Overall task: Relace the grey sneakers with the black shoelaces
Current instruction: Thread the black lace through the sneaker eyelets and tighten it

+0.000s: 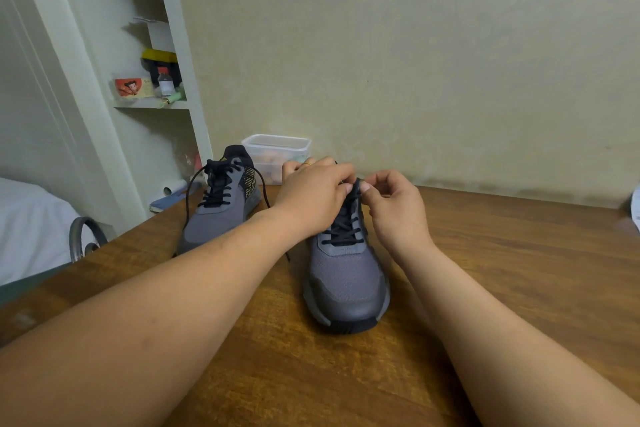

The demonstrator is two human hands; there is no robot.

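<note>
Two grey sneakers stand on the wooden table (pixel 502 253), toes toward me. The near sneaker (pixel 346 281) in the middle carries a black shoelace (pixel 346 229) crossed through its lower eyelets. My left hand (pixel 311 194) and my right hand (pixel 394 204) meet above its tongue, each pinching the lace between thumb and fingers. My hands hide the shoe's upper eyelets. The other sneaker (pixel 221 208) stands further left and back, laced with a black shoelace (pixel 218 187) whose loose ends hang down both sides.
A clear plastic lidded box (pixel 277 149) sits against the wall behind the shoes. White shelves (pixel 156 104) with small items stand at the left. A metal chair back (pixel 86 236) and a white cloth lie beyond the table's left edge.
</note>
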